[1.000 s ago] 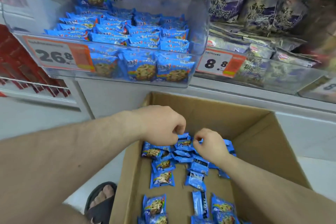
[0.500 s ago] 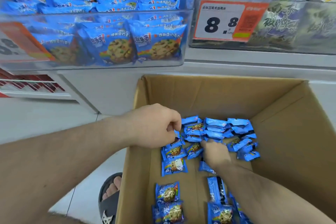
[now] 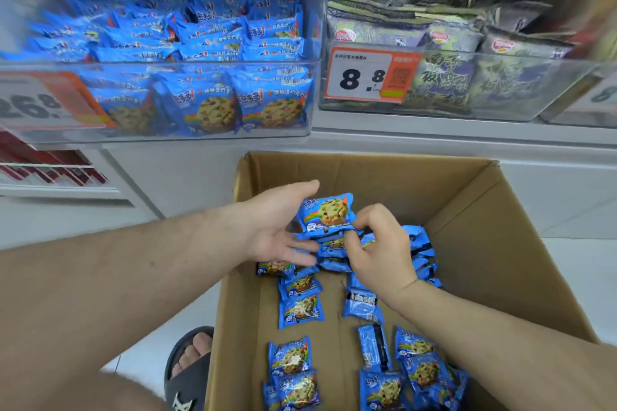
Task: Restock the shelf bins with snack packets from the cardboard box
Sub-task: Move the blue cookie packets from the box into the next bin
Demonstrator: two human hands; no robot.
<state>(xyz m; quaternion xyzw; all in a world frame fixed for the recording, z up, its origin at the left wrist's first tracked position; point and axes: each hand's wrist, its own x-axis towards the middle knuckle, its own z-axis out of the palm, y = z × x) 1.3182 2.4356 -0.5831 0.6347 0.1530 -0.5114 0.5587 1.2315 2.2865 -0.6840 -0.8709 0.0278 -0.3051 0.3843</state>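
Reaching hands: both arms stretch over the open cardboard box (image 3: 521, 243), meeting above a small stack of blue cookie packets (image 3: 329, 237).
Far left: a blurred price tag (image 3: 50, 103) sits on the front of a clear shelf bin (image 3: 160, 67).
Clear shelf bin: it is filled with blue packets (image 3: 207, 43) of the same kind, lying in rows, with three standing face-out against the front wall.
Foot: a black sandal (image 3: 187, 374) with toes showing stands on the pale floor, just beside the box's left wall.
Left hand: the left hand (image 3: 277, 227) lies spread wide, palm turned toward the stack, fingers straight and touching the stack's left side, thumb up near the top packet.
Top packet: the top packet (image 3: 325, 212) faces up, showing a cookie picture, and rests between the two hands.
Right hand: the right hand (image 3: 380, 248) has its fingers curled onto the stack from the right, pinching the packets.
Box floor: loose packets (image 3: 300, 310) lie scattered flat on the cardboard, some near the hands, others near the bottom edge of view.
Upper right: an orange tag reading 8.8 (image 3: 370, 77) hangs on a second bin (image 3: 500, 110) holding dark purple-and-green bags (image 3: 444, 77).
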